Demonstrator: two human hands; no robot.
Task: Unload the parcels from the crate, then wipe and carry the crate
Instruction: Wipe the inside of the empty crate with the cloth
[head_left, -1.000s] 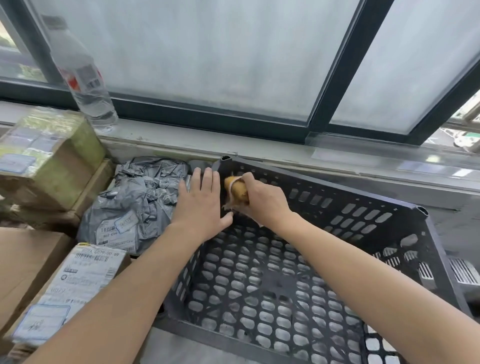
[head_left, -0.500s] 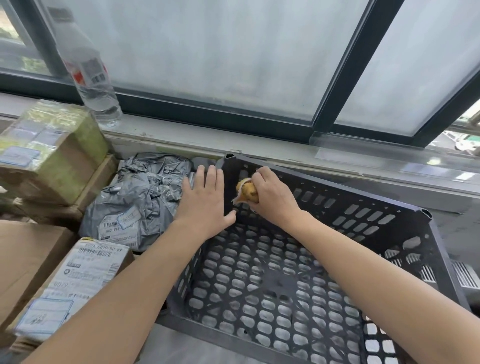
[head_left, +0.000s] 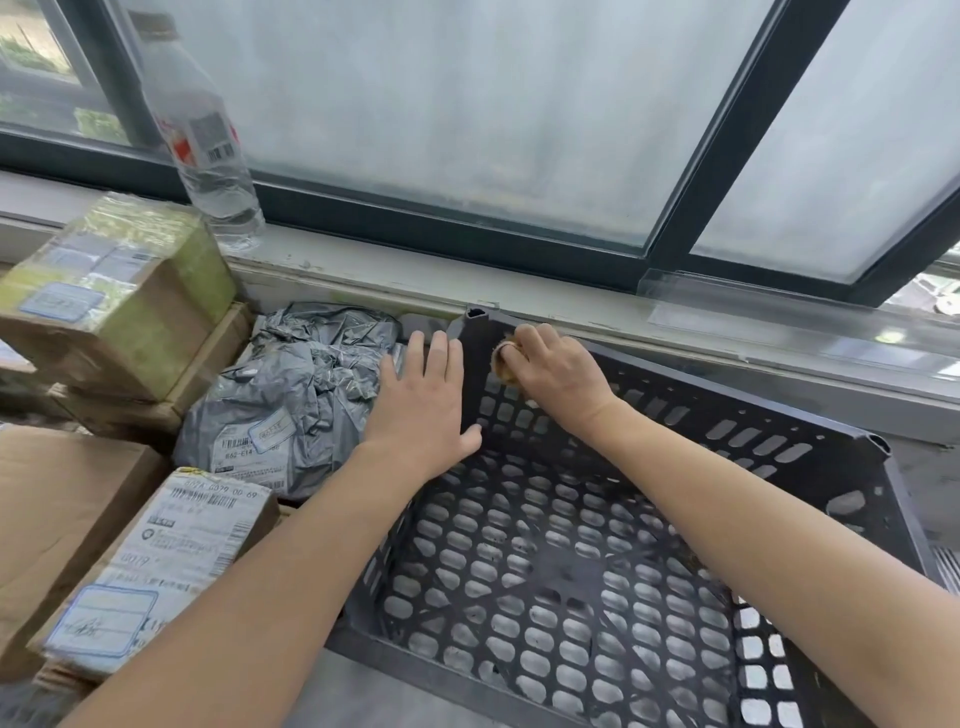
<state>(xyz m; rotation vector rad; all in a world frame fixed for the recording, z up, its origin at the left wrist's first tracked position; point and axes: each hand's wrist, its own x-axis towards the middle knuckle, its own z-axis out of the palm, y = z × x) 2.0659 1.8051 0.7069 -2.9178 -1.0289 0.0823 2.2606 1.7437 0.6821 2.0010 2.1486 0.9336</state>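
Now left fingers rest flat on one crate, right fingers grip, perhaps, cloth.

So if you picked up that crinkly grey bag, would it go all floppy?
Probably floppy: the grey bag is thin, wrinkled plastic that sags around its contents. Likely light for its size, as it bulges softly. The shiny film may be slightly slippery.

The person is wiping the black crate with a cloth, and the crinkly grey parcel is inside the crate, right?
Not quite. The head view shows the grey parcel lying outside the crate, just to its left; no parcels are in the crate. The rest is right: the right hand holds a cloth against the crate's far wall near the corner.
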